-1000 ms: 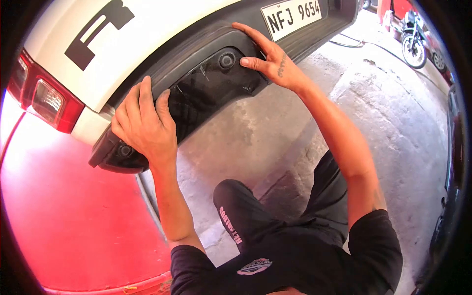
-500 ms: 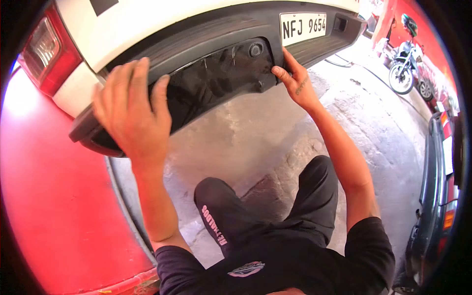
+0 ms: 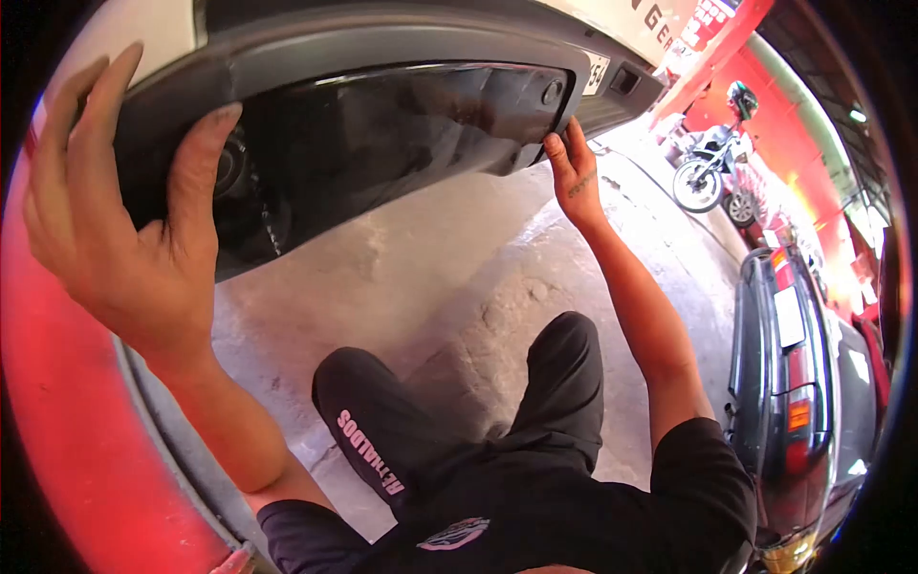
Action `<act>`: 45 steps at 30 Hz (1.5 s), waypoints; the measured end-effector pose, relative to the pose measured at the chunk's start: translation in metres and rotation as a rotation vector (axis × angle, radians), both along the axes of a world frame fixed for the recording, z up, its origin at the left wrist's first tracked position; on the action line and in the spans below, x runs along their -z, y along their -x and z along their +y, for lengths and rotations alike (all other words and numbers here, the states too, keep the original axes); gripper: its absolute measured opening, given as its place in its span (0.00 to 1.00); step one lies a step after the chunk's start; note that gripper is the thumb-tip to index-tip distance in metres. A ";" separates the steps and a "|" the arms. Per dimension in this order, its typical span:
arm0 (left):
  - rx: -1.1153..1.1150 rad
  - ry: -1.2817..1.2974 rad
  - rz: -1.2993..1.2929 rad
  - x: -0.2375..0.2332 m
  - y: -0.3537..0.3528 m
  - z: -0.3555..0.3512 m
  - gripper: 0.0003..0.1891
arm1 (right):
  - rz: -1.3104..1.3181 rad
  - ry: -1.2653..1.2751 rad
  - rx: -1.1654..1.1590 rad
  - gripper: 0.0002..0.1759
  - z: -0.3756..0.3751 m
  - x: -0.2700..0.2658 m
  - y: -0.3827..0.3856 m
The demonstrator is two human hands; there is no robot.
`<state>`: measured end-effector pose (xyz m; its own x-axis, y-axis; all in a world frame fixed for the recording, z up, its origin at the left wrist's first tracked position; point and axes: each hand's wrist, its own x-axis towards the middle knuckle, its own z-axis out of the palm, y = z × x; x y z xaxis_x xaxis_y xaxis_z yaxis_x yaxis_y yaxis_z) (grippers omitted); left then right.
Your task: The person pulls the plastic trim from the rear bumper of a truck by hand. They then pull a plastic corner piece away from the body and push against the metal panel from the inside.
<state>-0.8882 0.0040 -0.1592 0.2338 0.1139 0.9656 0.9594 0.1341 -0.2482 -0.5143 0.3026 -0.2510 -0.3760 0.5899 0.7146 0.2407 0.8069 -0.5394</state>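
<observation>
A dark rear bumper (image 3: 411, 43) with a glossy black panel (image 3: 382, 134) set into it spans the top of the head view, on a white vehicle. My left hand (image 3: 124, 220) is raised at the bumper's left end, fingers spread and thumb apart, overlapping the panel's left part. Near the panel's right end, my right hand (image 3: 577, 182) has its thumb and fingers at the bumper's lower edge, gripping it. A round sensor-like disc (image 3: 552, 92) sits in the panel's right corner. Part of a licence plate (image 3: 595, 75) shows beyond it.
Rough concrete floor (image 3: 382, 230) lies below, with my bent knees over it. A red surface (image 3: 57, 430) runs along the left. At right stand a dark car (image 3: 803, 383) and a motorcycle (image 3: 703, 177) by a red wall (image 3: 775, 105).
The view has swung left and closer to the bumper. My left hand has moved farther left and spread wider, showing more of the panel. My right hand stays by the panel's right end.
</observation>
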 end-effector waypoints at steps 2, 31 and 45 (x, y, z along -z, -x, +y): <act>0.028 -0.011 0.011 0.005 0.005 -0.002 0.23 | -0.030 0.088 -0.001 0.35 -0.002 -0.002 -0.002; 0.240 0.038 -0.036 0.005 0.008 -0.014 0.15 | 0.041 0.082 -0.077 0.48 -0.059 -0.061 -0.017; 0.392 0.016 -0.274 0.014 -0.027 -0.001 0.15 | 0.121 -0.270 -0.050 0.25 0.007 -0.139 0.057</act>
